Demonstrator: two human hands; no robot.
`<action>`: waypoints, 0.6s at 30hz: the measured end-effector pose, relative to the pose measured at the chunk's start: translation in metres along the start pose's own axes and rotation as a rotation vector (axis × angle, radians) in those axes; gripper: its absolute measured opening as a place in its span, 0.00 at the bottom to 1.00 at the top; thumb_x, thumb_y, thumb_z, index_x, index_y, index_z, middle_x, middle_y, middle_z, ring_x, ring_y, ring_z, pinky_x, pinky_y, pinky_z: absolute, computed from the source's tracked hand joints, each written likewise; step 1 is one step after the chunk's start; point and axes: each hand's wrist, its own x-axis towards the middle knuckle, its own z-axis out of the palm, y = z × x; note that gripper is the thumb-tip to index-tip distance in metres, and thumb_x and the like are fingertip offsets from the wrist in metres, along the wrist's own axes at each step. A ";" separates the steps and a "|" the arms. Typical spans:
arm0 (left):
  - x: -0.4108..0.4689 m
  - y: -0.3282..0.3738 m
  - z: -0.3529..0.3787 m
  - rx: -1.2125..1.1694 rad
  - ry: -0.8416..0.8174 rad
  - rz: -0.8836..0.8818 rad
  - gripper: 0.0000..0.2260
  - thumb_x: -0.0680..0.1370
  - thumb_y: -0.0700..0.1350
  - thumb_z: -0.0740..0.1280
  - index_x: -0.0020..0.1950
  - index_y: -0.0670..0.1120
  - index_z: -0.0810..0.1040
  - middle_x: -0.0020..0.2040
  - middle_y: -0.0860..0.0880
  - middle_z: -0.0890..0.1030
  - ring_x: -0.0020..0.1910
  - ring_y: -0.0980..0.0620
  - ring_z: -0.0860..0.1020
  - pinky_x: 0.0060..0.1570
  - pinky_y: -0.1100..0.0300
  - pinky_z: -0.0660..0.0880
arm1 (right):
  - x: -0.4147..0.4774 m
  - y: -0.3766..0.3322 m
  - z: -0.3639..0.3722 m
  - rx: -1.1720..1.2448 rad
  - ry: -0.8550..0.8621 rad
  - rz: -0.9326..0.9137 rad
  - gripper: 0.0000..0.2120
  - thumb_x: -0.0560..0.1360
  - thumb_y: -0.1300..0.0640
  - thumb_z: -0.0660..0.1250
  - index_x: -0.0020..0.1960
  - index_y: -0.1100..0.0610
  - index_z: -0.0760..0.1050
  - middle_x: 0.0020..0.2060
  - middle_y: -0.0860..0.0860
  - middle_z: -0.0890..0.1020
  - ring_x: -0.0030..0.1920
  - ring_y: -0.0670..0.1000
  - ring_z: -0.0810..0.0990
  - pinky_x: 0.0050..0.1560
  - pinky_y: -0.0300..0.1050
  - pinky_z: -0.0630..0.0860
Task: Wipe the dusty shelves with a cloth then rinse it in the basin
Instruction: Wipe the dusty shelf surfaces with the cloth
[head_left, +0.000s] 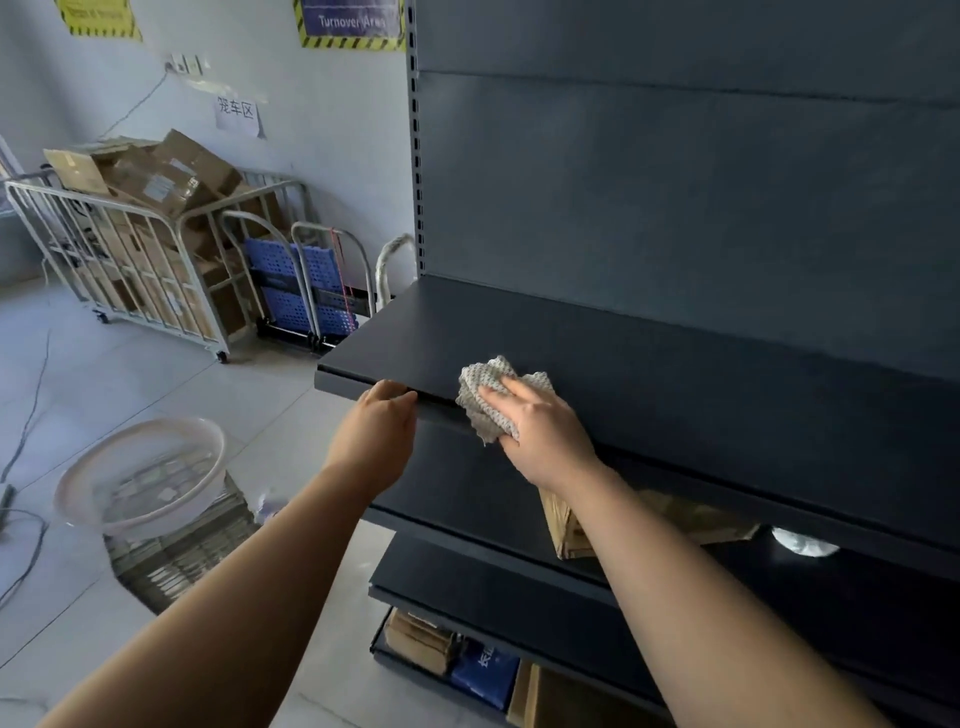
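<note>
A dark grey shelf (649, 353) juts out at chest height from a tall dark shelving unit. My right hand (540, 431) presses a crumpled pale knitted cloth (483, 389) onto the shelf near its front edge. My left hand (376, 436) grips the shelf's front lip just left of the cloth, fingers curled over the edge. A white round basin (140, 478) holding water sits on a stack at the lower left, well apart from both hands.
Lower shelves (519, 587) hold a cardboard box (571, 530), a white object (802, 543) and packs near the floor. A metal cage cart of cartons (135, 249) and folded blue trolleys (306, 291) stand by the wall. Cables (26, 431) trail across the tiled floor.
</note>
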 end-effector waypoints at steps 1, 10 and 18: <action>-0.002 0.006 0.000 0.004 -0.017 0.016 0.10 0.78 0.40 0.61 0.56 0.41 0.79 0.59 0.41 0.77 0.56 0.40 0.76 0.56 0.50 0.75 | -0.009 0.004 -0.003 -0.005 0.017 0.029 0.30 0.75 0.61 0.62 0.74 0.44 0.59 0.76 0.48 0.60 0.75 0.51 0.57 0.74 0.47 0.52; -0.015 0.050 0.010 0.012 -0.179 0.125 0.14 0.76 0.38 0.62 0.61 0.41 0.76 0.64 0.42 0.73 0.62 0.40 0.72 0.60 0.48 0.73 | -0.089 0.044 -0.026 -0.066 0.187 0.266 0.31 0.75 0.65 0.60 0.74 0.45 0.60 0.75 0.49 0.61 0.74 0.52 0.59 0.74 0.50 0.53; -0.034 0.074 0.008 0.031 -0.256 0.136 0.17 0.79 0.44 0.60 0.68 0.46 0.70 0.71 0.46 0.69 0.68 0.43 0.68 0.67 0.50 0.66 | -0.141 0.060 -0.036 0.044 0.342 0.201 0.28 0.71 0.71 0.61 0.67 0.49 0.73 0.64 0.49 0.73 0.65 0.51 0.71 0.66 0.48 0.71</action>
